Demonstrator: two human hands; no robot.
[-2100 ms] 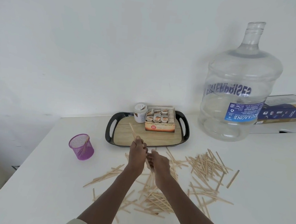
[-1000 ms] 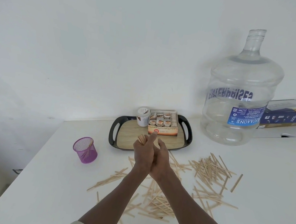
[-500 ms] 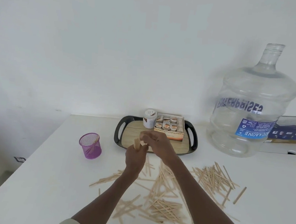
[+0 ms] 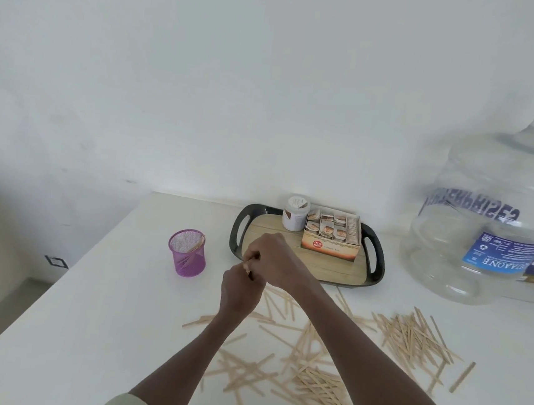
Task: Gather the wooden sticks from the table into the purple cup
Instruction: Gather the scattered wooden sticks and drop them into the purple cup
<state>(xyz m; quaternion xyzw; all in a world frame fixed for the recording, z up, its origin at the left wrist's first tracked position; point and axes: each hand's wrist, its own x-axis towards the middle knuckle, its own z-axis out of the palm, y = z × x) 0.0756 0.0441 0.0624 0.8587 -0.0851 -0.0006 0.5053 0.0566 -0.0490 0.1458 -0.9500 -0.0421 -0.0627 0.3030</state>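
Thin, pale wooden sticks (image 4: 318, 367) lie scattered over the white table (image 4: 91, 322) in the lower centre and lower right of the frame, with a denser pile toward the right. A few sticks already stand inside the small purple mesh cup (image 4: 186, 257), which sits upright on the table left of centre. Just right of the cup, above the table, the two hands meet. The left hand (image 4: 240, 292) is closed around a small bundle of sticks whose ends barely show at its top. The right hand (image 4: 274, 260) curls over it from above, fingers pinched at those stick ends. Behind the hands sits a black-rimmed tray with a wood-look base (image 4: 374, 261), carrying a white jar (image 4: 295, 214) and an open box of sachets (image 4: 332, 242). A large clear water jug (image 4: 493, 208) stands at the right edge.
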